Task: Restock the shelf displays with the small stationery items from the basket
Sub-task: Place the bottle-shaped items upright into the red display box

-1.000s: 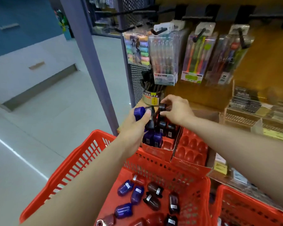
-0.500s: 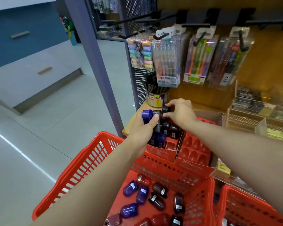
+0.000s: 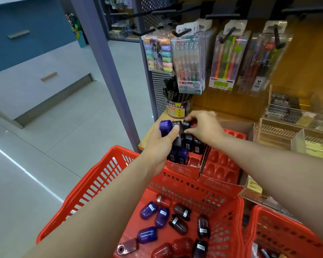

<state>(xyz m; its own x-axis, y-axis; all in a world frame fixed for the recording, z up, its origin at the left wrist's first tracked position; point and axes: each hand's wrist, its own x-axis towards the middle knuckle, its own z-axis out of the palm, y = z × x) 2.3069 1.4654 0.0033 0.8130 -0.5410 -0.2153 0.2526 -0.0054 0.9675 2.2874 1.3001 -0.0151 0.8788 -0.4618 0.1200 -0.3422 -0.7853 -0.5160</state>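
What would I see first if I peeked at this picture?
Probably the big red basket at the bottom, with little purple and dark sharpeners lying in it. Just above, the left hand holds a few sharpeners while the right hand pinches a dark one over the red display box on the shelf.
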